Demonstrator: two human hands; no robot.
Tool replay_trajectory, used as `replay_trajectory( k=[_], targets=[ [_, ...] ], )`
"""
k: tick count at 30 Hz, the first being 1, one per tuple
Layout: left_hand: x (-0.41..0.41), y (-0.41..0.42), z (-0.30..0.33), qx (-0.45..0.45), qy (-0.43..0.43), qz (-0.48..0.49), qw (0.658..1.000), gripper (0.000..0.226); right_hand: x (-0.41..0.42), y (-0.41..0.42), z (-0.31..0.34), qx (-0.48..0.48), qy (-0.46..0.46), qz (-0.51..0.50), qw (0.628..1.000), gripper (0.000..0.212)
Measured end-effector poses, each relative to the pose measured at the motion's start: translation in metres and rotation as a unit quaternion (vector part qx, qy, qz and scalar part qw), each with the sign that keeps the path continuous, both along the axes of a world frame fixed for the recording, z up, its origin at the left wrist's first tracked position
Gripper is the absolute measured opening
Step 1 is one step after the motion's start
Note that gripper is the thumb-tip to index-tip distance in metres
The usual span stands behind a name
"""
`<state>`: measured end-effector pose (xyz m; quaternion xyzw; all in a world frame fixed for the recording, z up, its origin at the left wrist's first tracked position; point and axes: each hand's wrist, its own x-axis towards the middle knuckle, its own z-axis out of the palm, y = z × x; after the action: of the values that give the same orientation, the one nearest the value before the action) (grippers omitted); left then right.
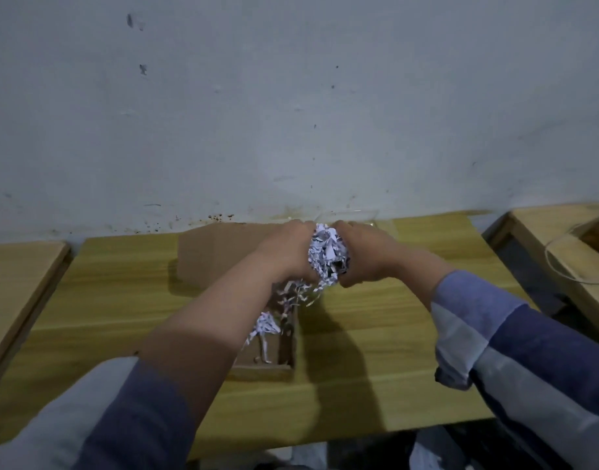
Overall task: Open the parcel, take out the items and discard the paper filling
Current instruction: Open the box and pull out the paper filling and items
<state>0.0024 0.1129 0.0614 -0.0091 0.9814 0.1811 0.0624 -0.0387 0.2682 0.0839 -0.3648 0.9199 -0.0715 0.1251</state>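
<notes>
A wad of white shredded paper filling (327, 257) is pressed between my left hand (288, 249) and my right hand (362, 252), lifted above the table's far side. Loose strips dangle from the wad. Below it stands the open brown cardboard parcel (264, 369), largely hidden by my left forearm; more shredded strips (266, 325) lie inside it. Its back flap (220, 256) stands up towards the wall. No other items show in the parcel.
The parcel rests on a yellow wooden table (376, 351) against a grey wall. A clear plastic container (366, 217) sits at the back behind my hands. Another wooden table (16, 276) flanks the left, and one with a thin cable (562, 266) flanks the right.
</notes>
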Motion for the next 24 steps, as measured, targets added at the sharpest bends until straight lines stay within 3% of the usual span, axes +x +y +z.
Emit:
replay_trajectory(
  k=[6,11,17,24],
  targets=[
    [-0.049,0.088,-0.006,0.012,0.002,-0.02,1.0,0.061,-0.041,0.09,-0.002,0.016,-0.005,-0.039,0.999,0.079],
    [-0.055,0.151,-0.058,0.06,-0.014,-0.021,0.998,0.053,-0.048,0.151,-0.045,0.025,-0.045,-0.047,0.998,0.08],
    [-0.039,0.179,-0.124,0.032,-0.066,-0.012,0.997,0.078,-0.032,0.181,-0.114,-0.005,-0.123,-0.082,0.989,0.081],
    [-0.023,0.171,-0.141,0.026,-0.041,-0.028,0.998,0.096,-0.032,0.19,-0.142,-0.029,-0.115,-0.074,0.99,0.094]
  ],
)
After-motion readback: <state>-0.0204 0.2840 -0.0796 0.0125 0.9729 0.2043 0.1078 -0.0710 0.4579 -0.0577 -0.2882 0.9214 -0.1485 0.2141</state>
